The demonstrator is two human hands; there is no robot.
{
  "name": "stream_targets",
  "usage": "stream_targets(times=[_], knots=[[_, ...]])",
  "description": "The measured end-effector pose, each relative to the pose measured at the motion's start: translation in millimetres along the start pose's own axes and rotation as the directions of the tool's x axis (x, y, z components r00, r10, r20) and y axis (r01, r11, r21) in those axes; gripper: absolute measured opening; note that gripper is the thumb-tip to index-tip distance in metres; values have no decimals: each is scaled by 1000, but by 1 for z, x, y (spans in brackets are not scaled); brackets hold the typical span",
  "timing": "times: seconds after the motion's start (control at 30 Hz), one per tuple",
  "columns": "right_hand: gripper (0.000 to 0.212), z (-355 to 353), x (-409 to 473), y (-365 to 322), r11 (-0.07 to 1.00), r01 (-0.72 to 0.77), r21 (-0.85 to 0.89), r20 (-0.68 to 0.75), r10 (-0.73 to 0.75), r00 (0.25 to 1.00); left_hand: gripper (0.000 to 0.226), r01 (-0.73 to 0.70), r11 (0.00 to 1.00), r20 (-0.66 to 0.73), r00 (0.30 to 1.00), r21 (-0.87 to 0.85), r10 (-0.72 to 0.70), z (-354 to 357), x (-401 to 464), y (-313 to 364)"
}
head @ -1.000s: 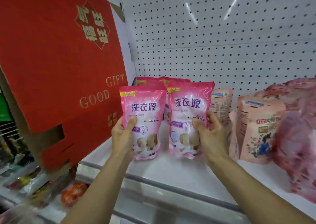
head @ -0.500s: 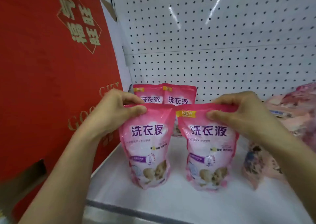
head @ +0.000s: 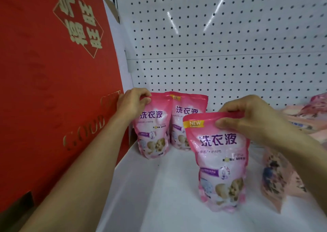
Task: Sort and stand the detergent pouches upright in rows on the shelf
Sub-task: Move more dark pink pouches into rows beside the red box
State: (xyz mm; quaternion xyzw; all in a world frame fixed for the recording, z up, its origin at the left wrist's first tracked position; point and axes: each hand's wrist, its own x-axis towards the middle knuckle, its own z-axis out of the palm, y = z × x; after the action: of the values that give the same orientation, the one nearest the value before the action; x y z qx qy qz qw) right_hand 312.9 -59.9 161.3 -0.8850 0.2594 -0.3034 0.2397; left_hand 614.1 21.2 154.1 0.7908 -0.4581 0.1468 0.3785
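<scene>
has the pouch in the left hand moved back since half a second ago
Yes. The left hand has carried its pouch deeper, toward the pegboard, level with the back pouch.

"NEW" and "洗衣液" on pouch (head: pixel 223 161)

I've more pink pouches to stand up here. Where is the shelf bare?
Bare shelf lies between the left-held pouch at the back and the right-held pouch in front, out to the front edge. Right of that pouch it's crowded with peach pouches.
</scene>
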Motion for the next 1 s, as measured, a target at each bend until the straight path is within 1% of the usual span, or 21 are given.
stream_targets(times=[0.1, 0.17, 0.27, 0.33, 0.5, 0.6, 0.73, 0.83, 0.9, 0.97, 1.0], knots=[[5, 11, 17, -2, 998, 21, 52, -4, -21, 1000, 7, -20, 999, -47, 999, 26, 21, 10, 4, -1], [4, 23, 32, -2, 999, 21, 48, -20, -20, 1000, 10, -44, 997, -83, 995, 59, 48, 16, 6, -2], [9, 42, 56, -2, 998, 24, 56, -74, -20, 997, 12, -36, 996, -109, 993, 84, 45, 21, 11, -5], [9, 54, 70, 0, 998, 20, 59, -116, -13, 993, 13, -28, 994, -120, 992, 108, 41, 22, 11, -7], [8, 79, 93, 5, 994, -62, -92, -210, 41, 977, 17, -63, 980, -136, 987, 187, 90, 23, 3, 0], [7, 82, 97, 2, 981, -104, -164, -219, 67, 973, 18, -84, 961, -155, 979, 262, 128, 21, 0, 2], [25, 80, 90, -4, 966, -89, -243, -224, 34, 974, 23, -99, 939, -152, 976, 329, 157, 20, -6, 12], [39, 72, 71, -7, 940, -24, -340, -248, -65, 966, 28, -135, 922, -123, 974, 362, 191, 24, -12, 19], [46, 61, 51, -11, 908, 23, -418, -269, -148, 952, 32, -176, 931, -175, 955, 320, 240, 28, -18, 28], [45, 43, 25, -13, 888, 51, -458, -298, -208, 932, 31, -267, 953, -284, 911, 144, 299, 34, -27, 45], [41, 31, 10, -13, 880, 56, -472, -312, -226, 923, 29, -336, 941, -324, 887, 37, 330, 38, -33, 58]])
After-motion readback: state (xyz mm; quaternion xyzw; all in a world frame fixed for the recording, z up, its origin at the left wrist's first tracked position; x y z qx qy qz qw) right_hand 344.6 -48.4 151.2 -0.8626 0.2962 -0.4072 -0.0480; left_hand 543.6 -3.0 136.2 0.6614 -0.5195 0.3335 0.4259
